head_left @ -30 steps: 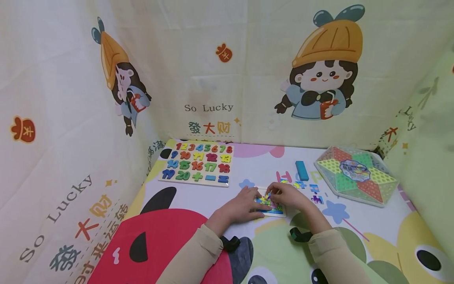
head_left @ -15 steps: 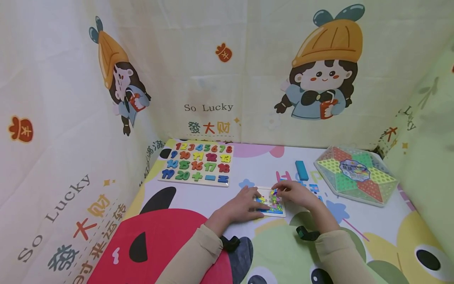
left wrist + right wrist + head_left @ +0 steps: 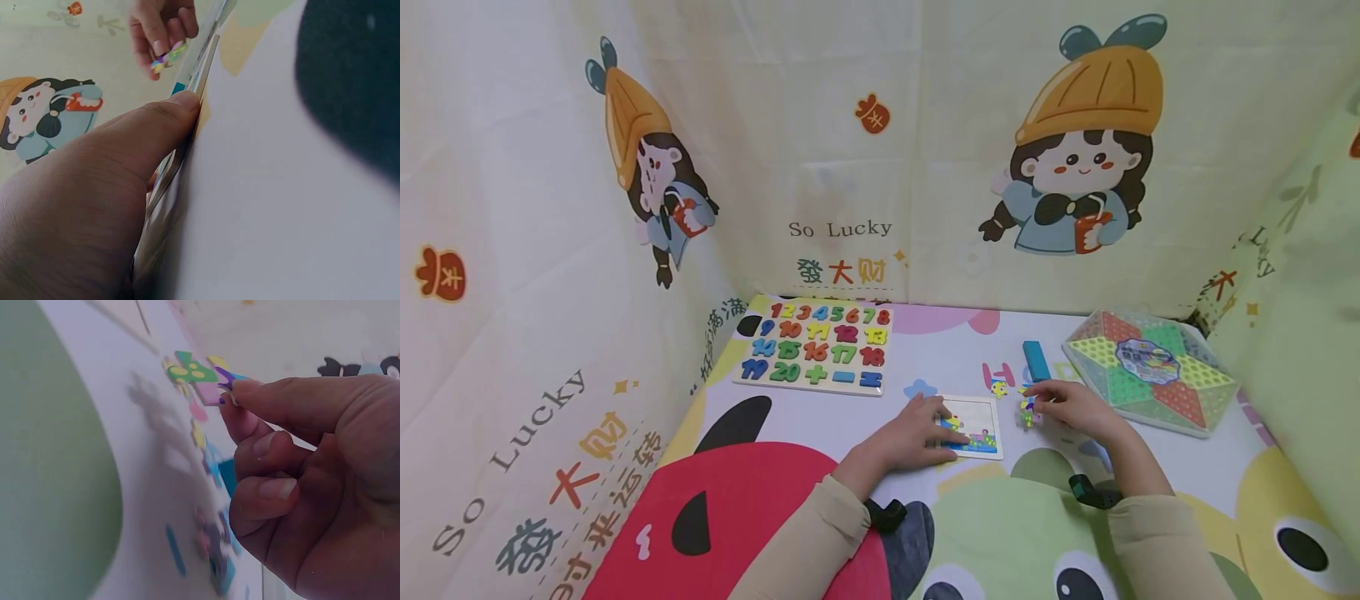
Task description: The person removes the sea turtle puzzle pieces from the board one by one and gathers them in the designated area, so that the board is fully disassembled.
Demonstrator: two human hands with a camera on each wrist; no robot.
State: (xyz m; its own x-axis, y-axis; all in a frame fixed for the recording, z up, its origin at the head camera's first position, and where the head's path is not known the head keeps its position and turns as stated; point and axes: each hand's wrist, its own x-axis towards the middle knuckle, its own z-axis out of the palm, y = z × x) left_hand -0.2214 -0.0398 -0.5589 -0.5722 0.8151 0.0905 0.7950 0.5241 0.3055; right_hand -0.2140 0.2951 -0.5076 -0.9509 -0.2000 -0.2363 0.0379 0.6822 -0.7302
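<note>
A small jigsaw tray (image 3: 976, 410) with a pale rim lies flat on the table. Its lower part holds several colourful pieces, and the upper part shows bare. My left hand (image 3: 910, 433) rests on its left side, fingers stretched over the surface; in the left wrist view the thumb (image 3: 169, 115) touches the edge. To the right, my right hand (image 3: 1078, 410) pinches a joined clump of puzzle pieces (image 3: 195, 374) between thumb and index finger, raised above the table. Green, pink and purple show on the clump. A yellow loose piece (image 3: 998, 388) lies behind the tray.
A number board (image 3: 816, 343) stands at the back left. Behind the right hand lies a teal block (image 3: 1036, 361); a hexagonal game box (image 3: 1150, 371) is at the back right. More loose pieces (image 3: 219, 550) lie beneath the right hand. Printed cloth walls enclose the table.
My right hand has moved right, off the tray, lifting the joined puzzle pieces out of it. The tray's upper part now shows bare. My left hand has stayed in place.
</note>
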